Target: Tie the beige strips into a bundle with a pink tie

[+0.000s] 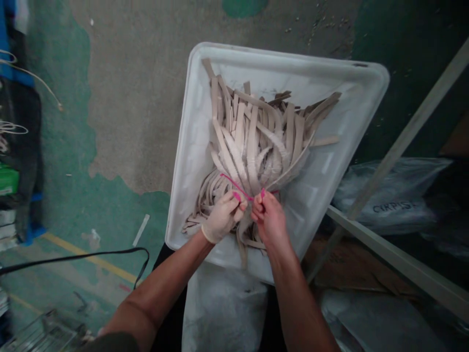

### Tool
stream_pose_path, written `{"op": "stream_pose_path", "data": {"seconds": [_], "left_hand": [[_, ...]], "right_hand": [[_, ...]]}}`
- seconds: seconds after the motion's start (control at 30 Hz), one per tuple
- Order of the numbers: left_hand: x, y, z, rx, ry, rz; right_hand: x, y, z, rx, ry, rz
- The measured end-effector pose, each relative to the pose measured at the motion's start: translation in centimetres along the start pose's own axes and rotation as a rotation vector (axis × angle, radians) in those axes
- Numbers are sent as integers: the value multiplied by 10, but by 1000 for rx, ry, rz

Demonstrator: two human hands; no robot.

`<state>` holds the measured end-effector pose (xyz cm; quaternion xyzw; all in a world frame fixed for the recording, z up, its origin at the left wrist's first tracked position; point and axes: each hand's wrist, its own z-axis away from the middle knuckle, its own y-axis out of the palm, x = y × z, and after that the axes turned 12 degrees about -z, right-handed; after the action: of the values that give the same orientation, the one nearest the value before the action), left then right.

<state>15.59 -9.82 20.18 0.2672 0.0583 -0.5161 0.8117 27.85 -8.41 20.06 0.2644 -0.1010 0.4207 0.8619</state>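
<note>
At the far left, a black strap (80, 256) runs over the green-painted floor (66, 146), ending in a bend near the left forearm. A short, flat white strip (141, 230) lies on the floor beside the strap. Centrally stands a white rectangular plastic tray (186, 146) with rounded corners and a raised rim. The left hand (222, 217), in a thin pale glove, is over the tray's near half, fingers curled and pinching a thin bright-pink cord (234, 183). The cord lies across the narrowed waist of a bundle of long, flat beige strips (252, 132), which rests inside the tray, fanning toward the far rim and looping at the near left. The right hand (271, 220), just beside the left, also pinches the cord with bent fingers. Right of the tray, a pale, straight bar (406, 112) slants past a clear plastic bag (384, 190) bearing black lettering.
</note>
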Motion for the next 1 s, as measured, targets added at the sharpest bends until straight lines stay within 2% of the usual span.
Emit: {"op": "stream_pose_path", "data": {"seconds": [0.1,0.17,0.27,0.43,0.53,0.63,0.73,0.8,0.9,1.0], "left_hand": [[-3,-10,26,71,21,56],[-1,-17,25,98,9,102],[10,-33,0,60,-37,151],[27,-62,-58,-171,-131,329],[23,-67,-75,-231,-201,423],[13,-55,-65,-286,-211,460],[0,-40,-32,-265,-179,382],[-9,-36,-7,-223,-135,334],[-19,-43,10,-180,-109,298],[-16,-57,-1,-198,-121,283]], "right_hand": [[3,3,23,51,45,10],[3,-3,20,76,74,5],[0,-26,-11,77,97,68],[-8,-82,-79,-80,53,199],[-10,-97,-94,-107,48,232],[-9,-90,-80,-172,18,236],[-2,-68,-49,-149,-26,253],[3,-53,-29,-102,-52,250],[8,-43,-12,-54,-52,222],[8,-51,-22,-36,3,210]]}}
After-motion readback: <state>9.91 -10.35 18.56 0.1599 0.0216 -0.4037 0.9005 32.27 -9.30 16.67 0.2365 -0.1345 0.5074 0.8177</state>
